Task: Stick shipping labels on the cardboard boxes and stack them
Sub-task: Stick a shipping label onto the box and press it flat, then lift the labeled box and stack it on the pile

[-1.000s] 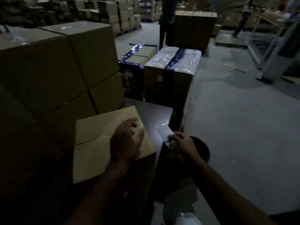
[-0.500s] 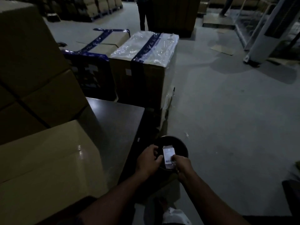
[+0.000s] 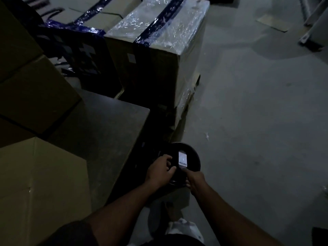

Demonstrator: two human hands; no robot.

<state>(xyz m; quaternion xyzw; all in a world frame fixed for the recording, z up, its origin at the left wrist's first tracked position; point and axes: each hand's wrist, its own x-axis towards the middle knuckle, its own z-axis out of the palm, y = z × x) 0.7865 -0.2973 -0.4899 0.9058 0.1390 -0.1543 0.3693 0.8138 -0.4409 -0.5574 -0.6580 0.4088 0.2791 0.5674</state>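
Low centre of the frame, the right hand (image 3: 195,180) pinches the small white paper shipping label (image 3: 182,159) upright by its bottom edge, the left hand (image 3: 160,168) curled beside, grip unclear, plain brown cardboard box (image 3: 40,183) lying lower left.

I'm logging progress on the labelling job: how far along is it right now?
Done: nothing on the nearest cardboard box, whose visible faces show no label. In hand: the right hand holds a white label over a dark round bin, the left hand beside it. Left: sticking it on and stacking.
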